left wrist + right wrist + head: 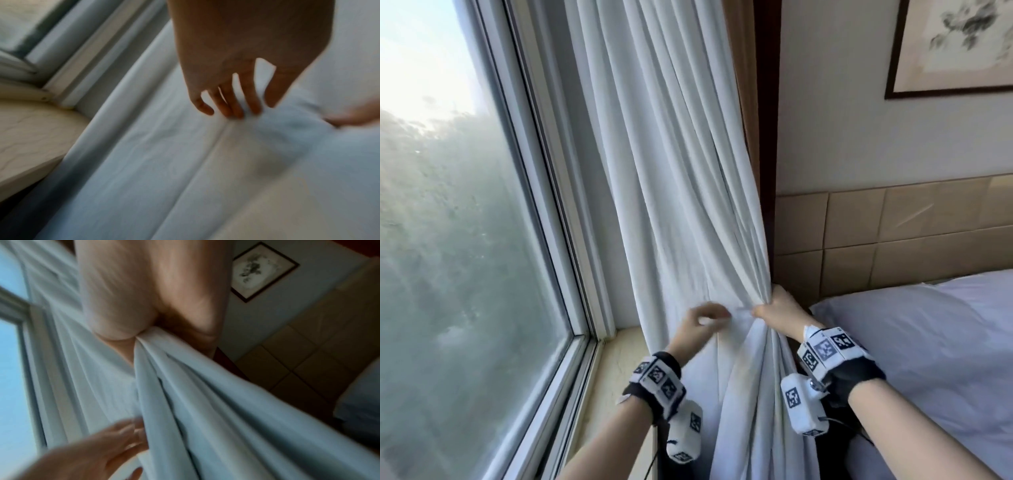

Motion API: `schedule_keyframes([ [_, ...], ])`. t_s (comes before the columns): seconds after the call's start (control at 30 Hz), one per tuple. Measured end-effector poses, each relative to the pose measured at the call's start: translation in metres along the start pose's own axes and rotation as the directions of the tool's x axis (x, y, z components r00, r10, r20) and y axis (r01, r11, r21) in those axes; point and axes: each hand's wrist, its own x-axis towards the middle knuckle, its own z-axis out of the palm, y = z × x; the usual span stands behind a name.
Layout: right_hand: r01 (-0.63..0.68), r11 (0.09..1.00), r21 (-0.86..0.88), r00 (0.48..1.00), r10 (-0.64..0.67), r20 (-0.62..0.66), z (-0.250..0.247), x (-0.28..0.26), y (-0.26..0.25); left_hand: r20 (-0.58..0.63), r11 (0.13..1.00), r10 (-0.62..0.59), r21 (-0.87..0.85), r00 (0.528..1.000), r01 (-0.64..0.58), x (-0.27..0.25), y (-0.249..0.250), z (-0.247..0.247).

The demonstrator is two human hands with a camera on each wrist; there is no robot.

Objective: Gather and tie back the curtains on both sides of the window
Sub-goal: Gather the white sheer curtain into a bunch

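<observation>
A white curtain (671, 205) hangs just right of the window and falls past the sill. My right hand (774, 308) grips a gathered bunch of its folds at the right edge, close to the headboard; in the right wrist view the cloth (205, 402) runs out of the closed fist (144, 313). My left hand (705, 320) is blurred, just left of the right one. Its fingers (236, 110) are fairly straight and touch the flat cloth (164, 162). It shows again in the right wrist view (102, 451), spread against the fabric. No tie-back is in view.
The window glass (448, 240) and its white frame fill the left, with a pale stone sill (616, 359) below. A bed with white linen (928, 342) and a tan padded headboard (893, 233) stand at the right. A framed picture (955, 44) hangs above.
</observation>
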Motion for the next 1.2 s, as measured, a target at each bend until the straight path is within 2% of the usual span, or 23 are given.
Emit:
schedule_keyframes([
  [0.03, -0.023, 0.999, 0.042, 0.999, 0.021, 0.039, -0.005, -0.003, -0.003, -0.107, 0.997, -0.023, -0.079, 0.994, 0.015, 0.004, -0.001, -0.012],
  [0.07, -0.048, 0.996, 0.074, 0.997, 0.043, 0.070, -0.008, -0.006, -0.005, -0.158, 0.989, -0.081, -0.133, 0.984, 0.060, 0.008, -0.002, -0.019],
  [0.1, -0.066, 0.993, 0.100, 0.995, 0.058, 0.086, -0.010, -0.009, -0.006, -0.124, 0.974, -0.155, -0.184, 0.980, 0.130, 0.011, -0.002, -0.025],
  [0.17, -0.096, 0.985, 0.146, 0.994, 0.088, 0.066, -0.013, -0.009, -0.004, 0.050, 0.940, -0.233, -0.244, 0.971, 0.238, 0.018, 0.001, -0.024],
  [0.27, -0.133, 0.977, 0.167, 0.991, 0.126, 0.052, -0.009, -0.011, -0.009, 0.242, 0.908, -0.222, -0.302, 0.945, 0.291, 0.024, 0.012, -0.005],
  [0.33, -0.152, 0.972, 0.180, 0.988, 0.143, 0.062, -0.003, -0.010, -0.013, 0.270, 0.912, -0.187, -0.310, 0.945, 0.269, 0.020, 0.023, 0.012],
  [0.43, -0.163, 0.971, 0.174, 0.986, 0.156, 0.057, 0.008, -0.006, -0.017, 0.191, 0.872, -0.161, -0.433, 0.968, 0.230, 0.016, 0.036, 0.026],
  [0.57, -0.154, 0.965, 0.210, 0.988, 0.157, 0.001, 0.014, 0.001, -0.018, 0.106, 0.912, -0.201, -0.343, 0.974, 0.226, 0.017, 0.041, 0.032],
  [0.63, -0.156, 0.967, 0.200, 0.987, 0.160, -0.006, 0.015, 0.000, -0.018, 0.061, 0.893, -0.215, -0.391, 0.975, 0.222, 0.016, 0.043, 0.030],
  [0.7, -0.142, 0.973, 0.181, 0.989, 0.145, -0.002, 0.016, -0.001, -0.018, 0.022, 0.874, -0.204, -0.446, 0.979, 0.192, 0.018, 0.045, 0.024],
  [0.83, -0.128, 0.976, 0.175, 0.991, 0.131, -0.007, 0.014, 0.002, -0.018, -0.099, 0.927, -0.108, -0.369, 0.989, 0.064, 0.021, 0.042, 0.013],
  [1.03, -0.137, 0.980, 0.145, 0.990, 0.140, -0.010, 0.003, -0.002, -0.020, -0.317, 0.923, -0.149, -0.384, 0.937, 0.017, 0.021, 0.025, 0.003],
  [1.13, -0.145, 0.979, 0.147, 0.988, 0.152, -0.039, 0.002, 0.003, -0.017, -0.402, 0.947, -0.088, -0.319, 0.911, -0.049, 0.017, 0.020, 0.004],
  [1.2, -0.142, 0.982, 0.126, 0.984, 0.153, -0.087, 0.005, 0.010, -0.012, -0.491, 0.976, -0.030, -0.204, 0.871, -0.081, 0.015, 0.018, 0.002],
])
